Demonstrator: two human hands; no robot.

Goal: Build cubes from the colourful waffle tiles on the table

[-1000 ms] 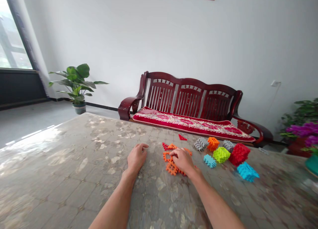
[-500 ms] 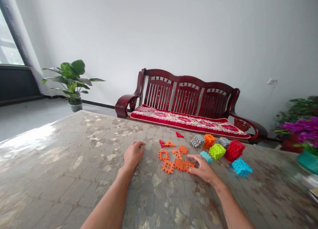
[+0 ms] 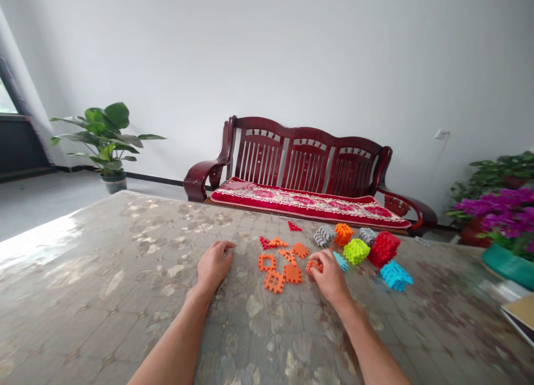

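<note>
My right hand (image 3: pixel 328 271) grips an orange interlocking building tile (image 3: pixel 312 265) with notched edges, its fingers partly covering the piece. To its left lie a solid orange tile (image 3: pixel 292 273), a windowed orange tile (image 3: pixel 274 281), an orange square frame (image 3: pixel 267 262) and another solid orange tile (image 3: pixel 300 250). Behind these are orange triangular pieces (image 3: pixel 278 242) and a red triangular piece (image 3: pixel 294 226). My left hand (image 3: pixel 214 265) rests on the tabletop left of the pieces, fingers loosely extended and holding nothing.
Stacks of tiles in grey (image 3: pixel 324 236), orange (image 3: pixel 344 234), lime green (image 3: pixel 356 251), red (image 3: pixel 384 248) and blue (image 3: pixel 396 275) stand on the right of the table (image 3: pixel 137 296). A wooden bench (image 3: pixel 306 168) stands behind it. Purple flowers (image 3: pixel 500 212) are at far right.
My right hand has closed on the orange tile and drawn it a little away from the solid orange tile beside it. My left hand stays resting on the table. The view has shifted slightly.
</note>
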